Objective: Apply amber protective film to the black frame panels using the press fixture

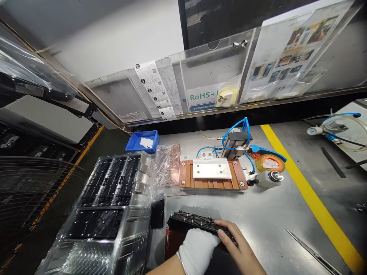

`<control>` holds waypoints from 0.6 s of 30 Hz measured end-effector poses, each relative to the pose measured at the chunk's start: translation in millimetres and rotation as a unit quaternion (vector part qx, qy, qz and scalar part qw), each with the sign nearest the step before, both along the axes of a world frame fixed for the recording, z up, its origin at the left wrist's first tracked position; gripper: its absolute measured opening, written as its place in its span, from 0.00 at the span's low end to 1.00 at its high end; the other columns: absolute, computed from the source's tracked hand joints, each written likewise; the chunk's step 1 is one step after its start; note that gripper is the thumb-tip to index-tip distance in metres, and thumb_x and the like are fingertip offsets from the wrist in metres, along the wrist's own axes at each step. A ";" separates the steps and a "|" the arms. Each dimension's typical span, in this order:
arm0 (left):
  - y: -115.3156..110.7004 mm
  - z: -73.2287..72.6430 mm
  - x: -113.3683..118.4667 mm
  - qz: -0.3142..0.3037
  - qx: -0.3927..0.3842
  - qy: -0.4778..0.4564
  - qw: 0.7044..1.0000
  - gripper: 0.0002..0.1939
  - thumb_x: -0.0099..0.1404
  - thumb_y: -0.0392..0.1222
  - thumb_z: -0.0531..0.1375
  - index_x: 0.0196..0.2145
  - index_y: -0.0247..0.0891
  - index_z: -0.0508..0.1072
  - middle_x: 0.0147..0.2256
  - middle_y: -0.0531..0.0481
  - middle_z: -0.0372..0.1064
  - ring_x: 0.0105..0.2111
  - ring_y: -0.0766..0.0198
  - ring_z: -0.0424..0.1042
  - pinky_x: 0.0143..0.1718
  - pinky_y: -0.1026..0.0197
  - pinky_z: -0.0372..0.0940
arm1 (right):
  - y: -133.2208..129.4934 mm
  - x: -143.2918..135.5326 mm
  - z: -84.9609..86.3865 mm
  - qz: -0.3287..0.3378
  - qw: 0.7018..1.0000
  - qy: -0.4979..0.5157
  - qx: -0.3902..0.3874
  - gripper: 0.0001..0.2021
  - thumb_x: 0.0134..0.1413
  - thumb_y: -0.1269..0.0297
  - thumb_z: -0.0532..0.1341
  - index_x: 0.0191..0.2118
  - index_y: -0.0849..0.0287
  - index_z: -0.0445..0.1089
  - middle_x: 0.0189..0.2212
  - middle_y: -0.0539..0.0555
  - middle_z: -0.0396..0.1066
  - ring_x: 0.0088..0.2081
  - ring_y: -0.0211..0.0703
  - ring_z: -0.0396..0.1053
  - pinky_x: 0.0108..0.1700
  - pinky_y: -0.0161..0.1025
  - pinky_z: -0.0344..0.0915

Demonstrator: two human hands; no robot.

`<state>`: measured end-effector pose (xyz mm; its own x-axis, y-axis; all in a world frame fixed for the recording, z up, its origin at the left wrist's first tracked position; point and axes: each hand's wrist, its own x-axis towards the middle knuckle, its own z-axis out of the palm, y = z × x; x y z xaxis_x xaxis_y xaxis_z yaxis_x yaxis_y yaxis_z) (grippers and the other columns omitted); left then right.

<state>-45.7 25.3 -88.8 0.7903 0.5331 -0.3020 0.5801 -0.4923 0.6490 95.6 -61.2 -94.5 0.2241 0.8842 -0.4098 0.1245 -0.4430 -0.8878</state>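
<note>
A long black plastic part [195, 220] with several metal inserts along its top is tilted above the near part of the bench. My left hand [197, 248], in a white glove, is closed against its near side; the fingertips are hard to make out. My bare right hand [236, 242] grips its right end, thumb on the near side and fingers over the top. Beneath my hands lies a dark surface with a reddish-brown edge [171, 242]. Beyond the part stands a brown fixture [186, 173] with a silver clamp plate [211, 169].
Clear trays [137, 221] at left hold similar black parts [96, 223]. A phone [157, 214] lies beside them. Behind are a blue bin [143, 141] and plastic bag [166, 164]. At right are a tape roll [269, 163], a dispenser bottle [269, 179] and tweezers [311, 250].
</note>
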 end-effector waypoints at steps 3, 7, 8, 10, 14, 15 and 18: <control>17.1 19.0 -20.4 -0.018 -0.019 0.013 1.000 0.18 0.64 0.37 0.55 0.50 0.49 0.74 0.50 0.49 0.76 0.47 0.55 0.75 0.51 0.58 0.67 | -4.4 10.9 6.5 -0.001 1.000 -0.021 0.006 0.22 0.61 0.42 0.54 0.50 0.50 0.72 0.52 0.55 0.69 0.58 0.53 0.63 0.60 0.45 0.62; 32.3 28.0 -38.3 -0.006 -0.016 0.130 0.991 0.17 0.60 0.37 0.59 0.48 0.47 0.76 0.45 0.46 0.78 0.44 0.54 0.76 0.50 0.56 0.67 | -8.8 15.8 18.9 -0.020 0.999 -0.036 0.006 0.20 0.61 0.43 0.54 0.49 0.49 0.72 0.52 0.53 0.70 0.58 0.52 0.63 0.59 0.44 0.64; 32.8 26.3 -39.7 -0.001 -0.013 0.155 0.988 0.15 0.59 0.38 0.61 0.45 0.44 0.77 0.41 0.44 0.79 0.42 0.52 0.76 0.48 0.54 0.68 | -8.6 15.2 21.5 -0.017 0.999 -0.035 0.000 0.20 0.61 0.43 0.54 0.49 0.48 0.72 0.51 0.52 0.71 0.58 0.52 0.64 0.58 0.44 0.64; 30.9 22.6 -39.7 0.006 -0.014 0.186 0.982 0.09 0.55 0.39 0.65 0.35 0.38 0.79 0.31 0.39 0.78 0.36 0.46 0.77 0.43 0.49 0.69 | -6.9 13.5 25.3 -0.010 0.999 -0.034 -0.011 0.21 0.61 0.41 0.54 0.49 0.49 0.72 0.51 0.52 0.71 0.57 0.52 0.64 0.57 0.44 0.66; 25.9 39.6 -42.7 0.029 -0.004 0.228 0.973 0.06 0.55 0.40 0.65 0.26 0.33 0.78 0.23 0.35 0.74 0.32 0.43 0.76 0.36 0.46 0.69 | -5.3 17.3 24.9 0.023 0.996 -0.084 0.017 0.21 0.63 0.42 0.52 0.49 0.47 0.72 0.52 0.52 0.70 0.56 0.51 0.66 0.56 0.45 0.68; 25.7 50.2 -45.8 0.039 0.005 0.227 0.973 0.07 0.58 0.40 0.63 0.29 0.34 0.78 0.26 0.35 0.75 0.34 0.44 0.76 0.38 0.47 0.68 | -6.0 20.9 23.7 0.038 0.992 -0.117 0.036 0.20 0.63 0.43 0.53 0.50 0.45 0.71 0.52 0.52 0.70 0.56 0.51 0.67 0.55 0.45 0.69; 25.1 81.1 -56.3 0.102 -0.068 0.134 0.983 0.13 0.63 0.45 0.59 0.43 0.40 0.78 0.34 0.42 0.77 0.38 0.51 0.75 0.43 0.51 0.66 | -9.6 34.5 20.8 0.062 0.957 -0.255 0.120 0.18 0.62 0.45 0.56 0.53 0.42 0.69 0.54 0.54 0.67 0.54 0.55 0.68 0.49 0.49 0.74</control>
